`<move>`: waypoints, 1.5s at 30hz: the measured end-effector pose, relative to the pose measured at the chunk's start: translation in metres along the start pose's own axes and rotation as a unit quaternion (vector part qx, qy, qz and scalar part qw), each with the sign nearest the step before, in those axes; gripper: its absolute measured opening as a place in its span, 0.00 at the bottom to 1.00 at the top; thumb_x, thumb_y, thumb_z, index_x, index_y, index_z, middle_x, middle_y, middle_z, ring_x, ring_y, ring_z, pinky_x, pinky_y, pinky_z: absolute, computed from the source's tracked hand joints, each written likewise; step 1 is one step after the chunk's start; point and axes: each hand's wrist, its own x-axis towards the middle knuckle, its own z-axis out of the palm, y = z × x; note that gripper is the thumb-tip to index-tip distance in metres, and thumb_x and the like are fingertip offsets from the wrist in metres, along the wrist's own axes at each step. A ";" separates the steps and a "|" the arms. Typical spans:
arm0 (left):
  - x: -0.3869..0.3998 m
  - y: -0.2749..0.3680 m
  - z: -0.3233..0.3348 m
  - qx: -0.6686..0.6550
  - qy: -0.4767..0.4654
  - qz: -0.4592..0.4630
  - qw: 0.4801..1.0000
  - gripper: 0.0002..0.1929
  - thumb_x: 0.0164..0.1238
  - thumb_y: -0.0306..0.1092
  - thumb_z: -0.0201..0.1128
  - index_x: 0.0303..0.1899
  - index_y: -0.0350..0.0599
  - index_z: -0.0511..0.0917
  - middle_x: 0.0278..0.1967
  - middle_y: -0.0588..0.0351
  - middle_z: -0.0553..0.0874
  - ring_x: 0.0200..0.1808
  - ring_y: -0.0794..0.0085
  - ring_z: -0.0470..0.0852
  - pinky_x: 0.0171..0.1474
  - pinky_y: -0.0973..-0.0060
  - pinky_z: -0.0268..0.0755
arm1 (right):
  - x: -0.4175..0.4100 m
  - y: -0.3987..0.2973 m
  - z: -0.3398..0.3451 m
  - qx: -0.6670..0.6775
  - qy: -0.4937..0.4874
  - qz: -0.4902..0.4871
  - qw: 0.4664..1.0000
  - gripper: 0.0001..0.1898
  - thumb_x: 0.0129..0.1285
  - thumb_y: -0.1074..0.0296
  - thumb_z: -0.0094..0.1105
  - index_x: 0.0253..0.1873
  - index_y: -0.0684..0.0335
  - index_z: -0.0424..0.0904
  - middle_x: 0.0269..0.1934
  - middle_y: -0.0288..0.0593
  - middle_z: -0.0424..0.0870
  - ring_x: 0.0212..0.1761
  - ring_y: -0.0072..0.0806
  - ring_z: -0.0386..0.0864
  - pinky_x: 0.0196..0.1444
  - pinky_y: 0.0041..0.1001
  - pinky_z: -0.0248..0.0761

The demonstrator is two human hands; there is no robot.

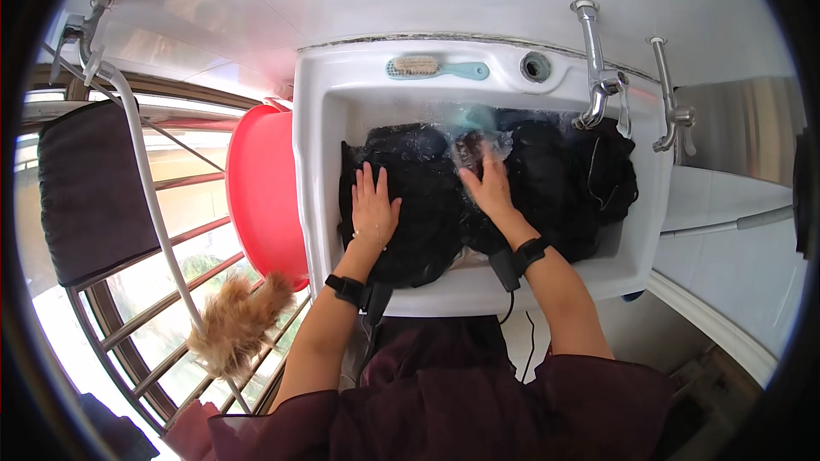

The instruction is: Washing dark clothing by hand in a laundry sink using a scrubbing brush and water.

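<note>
Wet black cloth (419,218), probably clothing, lies spread and bunched across a white sink basin (648,218). My left hand (373,208) presses flat on its left part, fingers slightly apart and holding nothing. Near the middle, my right hand (492,186) has thumb and fingers around a blurred, brownish, partly clear object (469,150); its exact kind cannot be told. Just beyond that object is a blurred teal patch (477,117), also unclear. Water splashes at the cloth's far edge. A thin pale cord (596,186) lies on the right-hand part of the cloth.
A light-blue brush (439,68) rests on the sink's back ledge, left of a drain hole (536,68). Two metal taps (597,86) (672,112) project from the wall at the right. A red plastic basin (266,195) stands against the sink's left side, near window bars (186,282).
</note>
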 end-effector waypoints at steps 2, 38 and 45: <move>-0.029 0.008 0.001 0.035 -0.063 0.030 0.997 0.37 0.58 0.45 0.65 0.67 0.43 0.61 0.71 0.45 0.56 0.73 0.47 0.52 0.70 0.50 0.50 | -0.022 -0.049 -0.001 0.116 -0.092 -0.075 0.986 0.38 0.57 0.55 0.65 0.69 0.61 0.59 0.49 0.60 0.72 0.52 0.54 0.70 0.55 0.40 0.67; 0.027 -0.017 0.001 -0.049 -0.011 0.015 0.999 0.25 0.63 0.32 0.59 0.63 0.40 0.68 0.69 0.42 0.60 0.71 0.48 0.55 0.70 0.52 0.52 | -0.004 0.026 -0.014 -0.054 0.006 0.084 0.995 0.36 0.56 0.55 0.65 0.68 0.57 0.63 0.54 0.63 0.70 0.55 0.56 0.70 0.56 0.44 0.67; -0.085 -0.011 -0.010 0.043 -0.077 0.003 0.996 0.43 0.57 0.48 0.65 0.69 0.35 0.55 0.71 0.39 0.54 0.73 0.46 0.51 0.71 0.47 0.45 | -0.061 -0.104 -0.010 0.125 -0.261 -0.203 0.935 0.32 0.51 0.55 0.71 0.62 0.53 0.74 0.46 0.47 0.71 0.48 0.43 0.71 0.51 0.35 0.70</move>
